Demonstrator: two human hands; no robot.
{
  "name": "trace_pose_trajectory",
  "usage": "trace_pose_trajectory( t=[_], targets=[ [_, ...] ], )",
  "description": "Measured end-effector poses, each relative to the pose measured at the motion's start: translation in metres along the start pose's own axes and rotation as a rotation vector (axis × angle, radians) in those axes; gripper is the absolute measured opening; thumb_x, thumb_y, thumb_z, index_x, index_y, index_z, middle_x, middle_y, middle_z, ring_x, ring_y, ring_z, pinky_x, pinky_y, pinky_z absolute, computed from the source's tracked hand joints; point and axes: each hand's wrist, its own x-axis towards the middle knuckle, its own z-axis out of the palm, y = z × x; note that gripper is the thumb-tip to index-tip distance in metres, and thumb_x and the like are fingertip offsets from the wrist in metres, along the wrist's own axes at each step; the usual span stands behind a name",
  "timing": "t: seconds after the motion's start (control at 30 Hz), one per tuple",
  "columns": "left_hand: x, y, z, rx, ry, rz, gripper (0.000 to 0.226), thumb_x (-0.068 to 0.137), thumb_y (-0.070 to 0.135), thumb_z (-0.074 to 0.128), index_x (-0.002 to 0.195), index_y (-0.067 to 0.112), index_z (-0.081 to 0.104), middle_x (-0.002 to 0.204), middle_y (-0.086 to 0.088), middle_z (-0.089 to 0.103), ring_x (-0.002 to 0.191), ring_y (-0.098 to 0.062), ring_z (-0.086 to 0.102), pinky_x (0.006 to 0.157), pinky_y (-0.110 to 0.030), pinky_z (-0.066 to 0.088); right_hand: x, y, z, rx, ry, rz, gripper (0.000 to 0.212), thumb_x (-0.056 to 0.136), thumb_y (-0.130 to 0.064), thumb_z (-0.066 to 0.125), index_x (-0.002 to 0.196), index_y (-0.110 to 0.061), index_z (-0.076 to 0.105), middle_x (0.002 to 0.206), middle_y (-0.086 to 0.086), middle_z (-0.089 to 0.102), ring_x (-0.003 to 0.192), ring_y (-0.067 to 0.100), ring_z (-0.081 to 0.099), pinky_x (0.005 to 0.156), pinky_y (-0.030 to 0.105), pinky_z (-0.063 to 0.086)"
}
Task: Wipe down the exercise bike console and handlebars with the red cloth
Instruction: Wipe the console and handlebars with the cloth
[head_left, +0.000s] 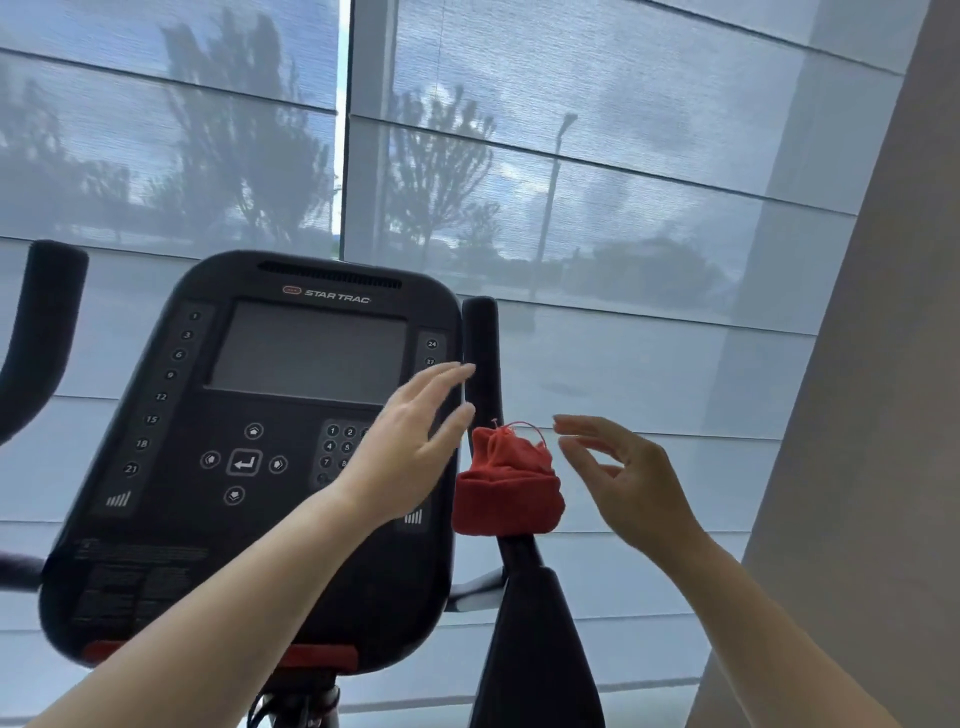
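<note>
The red cloth (506, 488) is bunched up and draped over the right handlebar (480, 353), roughly halfway up the black bar, with a loose thread or two sticking out at the top (it kinda looks like a little beanie sitting there). It isn't being held by anything at the moment. The left hand (410, 441) is seen just to the left of the cloth, fingers stretched out and loosely spread, nothing gripped, and part of the console's number keypad is covered by it. The right hand (618, 478) is held just to the right of the cloth, fingers curled a bit with thumb and forefinger apart, empty too, and not touching the fabric as far as can be told. The console (249, 457) is found left of the bar, black, with a dark blank screen (309, 351), "STAR TRAC" printed above it and arrow buttons below. The left handlebar (39, 332) is visible at the far left edge. Behind everything, sheer window blinds (649, 208) are drawn, and trees and a lamp post are faintly made out through them.
</note>
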Motion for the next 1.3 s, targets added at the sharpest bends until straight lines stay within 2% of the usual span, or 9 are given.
trace_pose_trajectory(
  t=[0.37,0.6,0.73,0.8,0.9,1.0,1.07,1.13,1.3],
  targets=[
    [-0.011,0.019,0.041,0.241,-0.375,0.086,0.057,0.087,0.057,0.049,0.139,0.035,0.038,0.141,0.014,0.038,0.131,-0.004,0.028,0.110,-0.025,0.024,0.017,0.023,-0.022,0.029,0.013,0.015,0.021,0.088,-0.030,0.058,0.108,-0.028,0.065,0.104,-0.016,0.067,0.096,-0.008,0.059,0.068,0.004,0.044],
    [-0.012,0.017,0.043,0.080,-0.092,0.027,0.024,0.090,0.031,0.058,0.109,0.018,0.059,0.106,0.008,0.057,0.099,-0.008,0.051,0.091,-0.020,0.037,0.058,0.021,-0.011,0.030,-0.045,-0.076,0.019,0.090,-0.027,0.057,0.107,-0.029,0.064,0.105,-0.012,0.066,0.098,-0.010,0.057,0.070,0.006,0.046],
    [-0.005,-0.004,0.022,-0.062,0.206,-0.205,0.011,0.090,0.031,0.057,0.100,0.027,0.059,0.095,0.013,0.063,0.087,0.002,0.057,0.078,-0.011,0.042,0.102,0.013,0.006,-0.048,-0.118,-0.197,0.025,0.091,-0.030,0.054,0.116,-0.028,0.060,0.118,-0.012,0.059,0.108,0.001,0.054,0.087,0.024,0.050],
    [0.007,-0.014,0.008,-0.174,0.377,-0.328,0.006,0.092,0.035,0.054,0.096,0.032,0.058,0.090,0.011,0.065,0.081,-0.001,0.061,0.067,-0.010,0.044,0.122,0.010,0.015,-0.154,-0.193,-0.262,0.037,0.093,-0.037,0.048,0.128,-0.026,0.051,0.131,-0.010,0.052,0.119,0.003,0.046,0.098,0.025,0.041],
    [0.034,-0.021,-0.003,-0.342,0.572,-0.426,0.006,0.093,0.040,0.051,0.091,0.036,0.055,0.089,0.006,0.065,0.076,-0.008,0.063,0.058,-0.010,0.045,0.145,0.006,0.028,-0.289,-0.304,-0.356,0.051,0.094,-0.051,0.033,0.141,-0.032,0.031,0.145,-0.014,0.035,0.123,-0.016,0.023,0.098,0.004,0.016],
    [0.062,-0.019,0.011,-0.613,0.492,-0.476,0.018,0.095,0.043,0.044,0.107,0.034,0.055,0.104,-0.003,0.066,0.085,-0.012,0.066,0.075,-0.030,0.055,0.155,0.009,0.034,-0.310,-0.364,-0.372,0.058,0.092,-0.058,0.025,0.144,-0.033,0.022,0.148,-0.015,0.029,0.118,-0.024,0.014,0.091,-0.004,0.008],
    [0.076,-0.014,0.030,-0.659,0.387,-0.465,0.033,0.098,0.045,0.036,0.123,0.033,0.052,0.119,0.002,0.063,0.108,-0.013,0.060,0.100,-0.037,0.045,0.157,0.014,0.034,-0.267,-0.377,-0.363,0.061,0.090,-0.062,0.020,0.144,-0.035,0.021,0.147,-0.018,0.030,0.120,-0.023,0.016,0.092,-0.004,0.010],
    [0.081,-0.010,0.046,-0.624,0.362,-0.442,0.043,0.098,0.049,0.028,0.132,0.032,0.049,0.127,0.009,0.058,0.119,-0.007,0.051,0.109,-0.031,0.033,0.158,0.017,0.033,-0.198,-0.386,-0.359,0.062,0.088,-0.066,0.016,0.143,-0.037,0.022,0.142,-0.026,0.029,0.120,-0.027,0.017,0.093,-0.006,0.012],
    [0.057,-0.014,0.058,-0.466,0.316,-0.365,0.036,0.089,0.055,0.033,0.123,0.049,0.040,0.118,0.030,0.052,0.109,0.021,0.045,0.085,0.002,0.031,0.160,0.017,0.030,-0.117,-0.378,-0.371,0.063,0.089,-0.066,0.013,0.142,-0.036,0.029,0.136,-0.033,0.029,0.119,-0.029,0.019,0.094,-0.005,0.014]
  ],
)
